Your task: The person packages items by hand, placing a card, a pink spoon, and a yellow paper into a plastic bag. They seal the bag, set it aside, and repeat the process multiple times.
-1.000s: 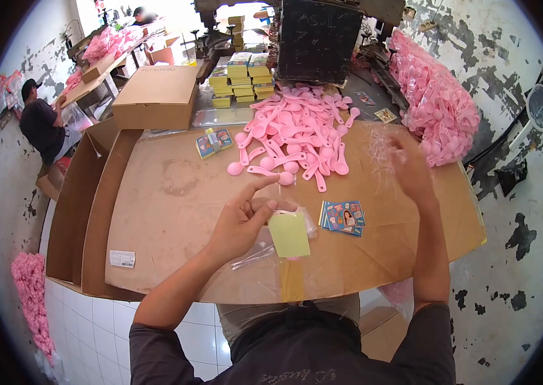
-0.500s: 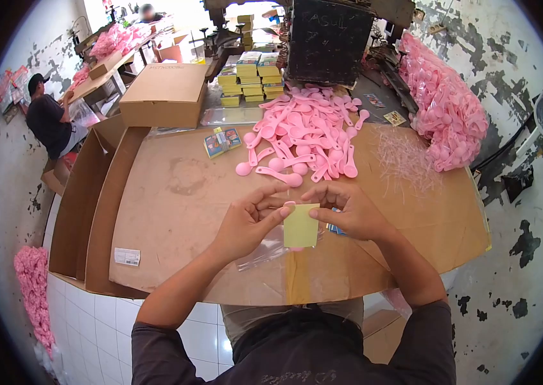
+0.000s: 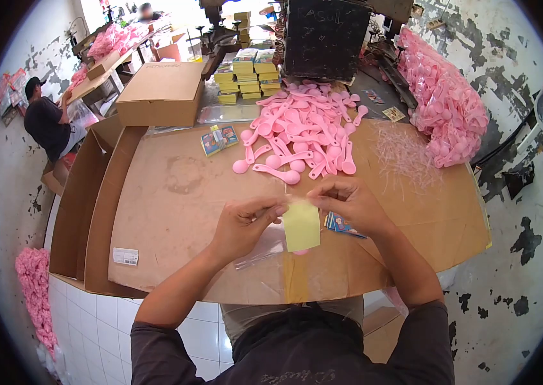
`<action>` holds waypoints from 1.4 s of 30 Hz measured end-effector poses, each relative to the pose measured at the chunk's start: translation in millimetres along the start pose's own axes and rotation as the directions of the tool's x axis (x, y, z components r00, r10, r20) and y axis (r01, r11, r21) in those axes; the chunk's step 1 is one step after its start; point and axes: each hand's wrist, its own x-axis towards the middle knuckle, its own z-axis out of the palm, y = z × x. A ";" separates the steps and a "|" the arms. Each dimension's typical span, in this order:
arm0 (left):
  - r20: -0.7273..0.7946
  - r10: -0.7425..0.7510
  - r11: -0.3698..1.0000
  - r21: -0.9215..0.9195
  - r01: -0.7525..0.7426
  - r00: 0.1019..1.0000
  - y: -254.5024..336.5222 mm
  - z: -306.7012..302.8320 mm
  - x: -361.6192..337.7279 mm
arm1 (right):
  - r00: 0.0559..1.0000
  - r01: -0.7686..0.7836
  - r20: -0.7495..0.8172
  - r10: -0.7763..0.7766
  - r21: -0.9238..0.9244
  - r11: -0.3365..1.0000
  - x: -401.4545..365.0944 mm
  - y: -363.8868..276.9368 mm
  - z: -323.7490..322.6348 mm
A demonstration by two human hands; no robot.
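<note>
A pale yellow card (image 3: pixel 301 228) hangs over the cardboard table top, between my two hands. My left hand (image 3: pixel 248 223) pinches at its top left corner, and my right hand (image 3: pixel 347 204) pinches near its top right corner. A thin clear plastic edge seems to run between the fingertips, though it is blurred. Beneath the card's lower edge a bit of pink shows. Several blue printed cards (image 3: pixel 343 225) lie beside my right hand, partly covered by it. A clear plastic bag (image 3: pixel 260 253) lies flat below my left hand. Beyond the hands is a heap of pink spoons (image 3: pixel 307 128).
A bundle of cards (image 3: pixel 219 140) lies left of the spoons. Card stacks (image 3: pixel 246 74), a closed carton (image 3: pixel 161 93) and a black box (image 3: pixel 323 42) stand behind. Plastic strips (image 3: pixel 406 154) and bagged pink spoons (image 3: pixel 445 102) are at right. Another person (image 3: pixel 49 122) sits far left.
The card has dropped slightly relative to my fingers, and my hands have moved a little apart at its top. More of the blue cards shows beside my right hand.
</note>
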 end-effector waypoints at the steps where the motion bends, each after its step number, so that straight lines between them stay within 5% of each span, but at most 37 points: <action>1: 0.007 0.028 0.999 -0.022 -0.028 1.000 -0.4 -0.8 -0.1 | 0.999 0.046 0.003 -0.046 -0.020 0.999 0.8 4.9 -1.6; 5: 0.072 0.104 0.993 0.046 -0.108 0.992 6.5 -5.5 1.8 | 0.998 0.065 0.030 -0.063 -0.075 0.995 0.0 3.8 -4.7; 11: 0.080 -0.043 0.957 -0.283 0.064 0.996 -0.7 -8.3 4.4 | 0.998 0.057 0.041 -0.050 -0.204 0.977 -1.7 -4.6 -5.7; 14: 0.070 -0.137 0.987 -0.079 0.142 0.988 7.1 -2.9 5.0 | 0.996 0.072 0.055 -0.068 -0.078 0.994 0.0 6.5 -4.3; 17: 0.110 -0.157 0.983 -0.074 0.165 0.981 -2.9 -5.7 5.8 | 0.998 0.053 0.048 -0.048 -0.102 0.993 1.1 10.8 -7.1; 23: 0.109 -0.127 0.985 -0.101 0.138 0.986 -5.8 -5.1 6.9 | 0.994 0.109 -0.003 -0.109 -0.034 0.993 0.9 13.6 0.3; 29: 0.050 -0.075 0.986 -0.148 0.082 0.996 -2.4 -9.3 8.1 | 0.987 -0.046 0.141 0.082 -0.239 0.970 -8.6 2.0 1.9; 32: -0.084 0.010 0.937 -0.347 -0.039 0.996 8.2 2.9 8.3 | 0.988 -0.001 0.152 0.017 -0.107 0.994 -3.9 0.7 -0.7; 38: 0.196 -0.184 0.974 -0.099 0.206 0.963 10.0 -33.9 7.9 | 0.994 0.089 0.073 -0.085 -0.055 0.995 2.7 -18.1 -3.0; 40: -0.057 -0.078 0.977 -0.203 0.065 0.995 13.5 -58.6 10.1 | 0.998 0.059 -0.010 -0.067 -0.356 0.933 2.7 -20.2 -19.4; 42: -0.357 0.009 0.934 -0.331 -0.136 0.934 6.4 -103.0 10.6 | 0.997 0.006 -0.062 -0.048 -0.543 0.839 -5.2 -18.9 -39.2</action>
